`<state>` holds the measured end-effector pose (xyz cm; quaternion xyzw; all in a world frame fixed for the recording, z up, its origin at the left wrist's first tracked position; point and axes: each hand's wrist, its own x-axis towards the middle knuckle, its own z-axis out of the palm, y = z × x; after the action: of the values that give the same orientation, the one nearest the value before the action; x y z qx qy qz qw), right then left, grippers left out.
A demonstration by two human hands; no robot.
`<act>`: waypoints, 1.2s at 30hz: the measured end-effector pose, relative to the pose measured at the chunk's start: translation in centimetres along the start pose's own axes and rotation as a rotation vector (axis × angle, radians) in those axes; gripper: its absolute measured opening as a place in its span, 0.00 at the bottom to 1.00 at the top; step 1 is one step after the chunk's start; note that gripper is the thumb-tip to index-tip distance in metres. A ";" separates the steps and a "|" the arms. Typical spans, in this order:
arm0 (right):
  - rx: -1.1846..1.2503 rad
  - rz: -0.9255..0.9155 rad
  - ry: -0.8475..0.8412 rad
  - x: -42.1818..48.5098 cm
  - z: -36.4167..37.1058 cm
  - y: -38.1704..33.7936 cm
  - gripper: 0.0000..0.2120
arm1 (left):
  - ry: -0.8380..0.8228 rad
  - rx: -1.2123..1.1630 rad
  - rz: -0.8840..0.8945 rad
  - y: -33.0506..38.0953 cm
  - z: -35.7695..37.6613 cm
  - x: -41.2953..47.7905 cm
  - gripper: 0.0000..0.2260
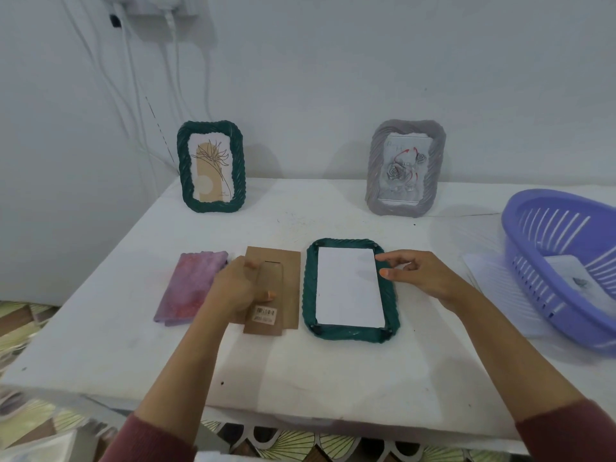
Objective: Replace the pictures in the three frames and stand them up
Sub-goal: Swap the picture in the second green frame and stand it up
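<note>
A dark green frame (pixel 309 295) lies face down at the table's middle, with the white back of a picture (pixel 348 288) showing inside it. My right hand (pixel 413 273) rests at the frame's right rim, fingers spread, holding nothing. My left hand (pixel 233 285) grips the brown cardboard backing board (pixel 283 295), which lies just left of that frame. Two frames stand upright at the back: a green frame (pixel 182 168) with a plant drawing at the left and a grey frame (pixel 375 175) with a rose picture at the right.
A folded purple cloth (pixel 188 288) lies left of the backing board. A purple slotted basket (pixel 546 261) with a picture inside sits at the right edge, white sheets (pixel 490 278) beside it. White cables (pixel 133 78) hang down the wall at the back left.
</note>
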<state>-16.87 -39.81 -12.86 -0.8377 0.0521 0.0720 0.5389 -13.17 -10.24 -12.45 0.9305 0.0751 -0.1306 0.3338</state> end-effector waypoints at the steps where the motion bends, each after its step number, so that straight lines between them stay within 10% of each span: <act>1: 0.006 -0.006 0.027 -0.1 -0.1 -0.1 0.11 | 0.017 -0.072 0.012 0.0 -0.5 -0.2 0.28; 7: -0.062 -0.147 0.289 -0.7 -0.1 -1.9 0.09 | 0.159 -0.414 0.082 1.9 -4.3 -1.9 0.26; 12: 0.198 -0.028 0.091 -2.0 2.0 -4.6 0.06 | -0.111 -0.707 0.100 5.7 -3.1 -3.6 0.24; 36: 0.151 0.191 0.287 -0.2 3.1 -1.4 0.08 | -0.096 -0.257 0.166 7.7 5.0 -1.9 0.27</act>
<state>-17.01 -36.40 -12.86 -0.7876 0.2131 -0.0012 0.5781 -14.19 -19.42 -10.99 0.8757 -0.0018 -0.1364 0.4631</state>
